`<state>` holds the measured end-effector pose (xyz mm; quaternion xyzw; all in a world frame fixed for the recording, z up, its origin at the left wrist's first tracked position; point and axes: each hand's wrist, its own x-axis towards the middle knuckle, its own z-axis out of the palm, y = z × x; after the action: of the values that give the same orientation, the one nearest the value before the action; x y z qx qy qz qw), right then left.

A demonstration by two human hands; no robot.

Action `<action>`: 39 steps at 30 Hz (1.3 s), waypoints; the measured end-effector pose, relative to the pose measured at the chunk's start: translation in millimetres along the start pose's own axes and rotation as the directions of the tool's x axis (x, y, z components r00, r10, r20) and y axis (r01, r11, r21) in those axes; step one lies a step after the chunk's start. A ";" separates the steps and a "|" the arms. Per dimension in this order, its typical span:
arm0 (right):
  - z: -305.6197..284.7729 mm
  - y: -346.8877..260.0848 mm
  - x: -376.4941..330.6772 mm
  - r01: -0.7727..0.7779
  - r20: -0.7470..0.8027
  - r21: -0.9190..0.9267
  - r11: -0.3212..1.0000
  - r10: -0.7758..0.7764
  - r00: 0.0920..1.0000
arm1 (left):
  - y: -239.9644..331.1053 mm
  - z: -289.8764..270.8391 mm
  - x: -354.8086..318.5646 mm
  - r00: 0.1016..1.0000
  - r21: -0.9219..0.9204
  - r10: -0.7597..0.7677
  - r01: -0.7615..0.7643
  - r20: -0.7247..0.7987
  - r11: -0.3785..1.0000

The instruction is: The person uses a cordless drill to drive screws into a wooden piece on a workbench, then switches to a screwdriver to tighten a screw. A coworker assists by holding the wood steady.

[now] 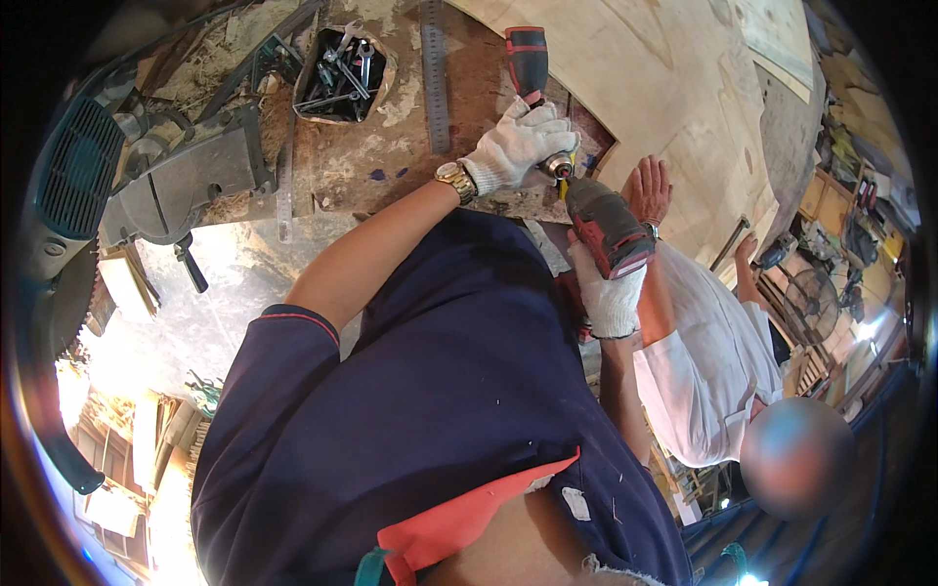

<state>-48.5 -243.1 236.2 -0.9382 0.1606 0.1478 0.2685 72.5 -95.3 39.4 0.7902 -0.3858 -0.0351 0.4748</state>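
My left hand (518, 146), in a white fingerless glove, is closed over the body of a cordless drill (528, 63). The drill's red and black grip end sticks out beyond my fingers, and the hand hides most of its body. At my fingertips shows a silver chuck (559, 165). Just nearer, my right hand (608, 295), gloved too, is wrapped round the handle of a red and black impact driver (611, 230). Its yellowish nose points at the chuck, very close to it. Whether the two tools are joined by a bit is too small to tell.
A worn wooden bench (391, 171) carries a steel ruler (435, 78) and a box of wrenches (344, 76). A large plywood sheet (674, 88) lies at right. A co-worker's hand (649, 190) rests beside my right hand. A saw machine (166, 186) stands at left.
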 end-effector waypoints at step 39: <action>10.3 49.1 -12.9 0.128 0.120 -0.059 0.990 -0.120 0.985 | 14.2 -6.5 9.0 0.997 0.057 -0.021 0.025 -0.079 0.998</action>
<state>-80.9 -274.0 210.1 -0.9446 0.0810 0.1905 0.2546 73.3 -100.0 56.8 0.8088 -0.3586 0.0015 0.4660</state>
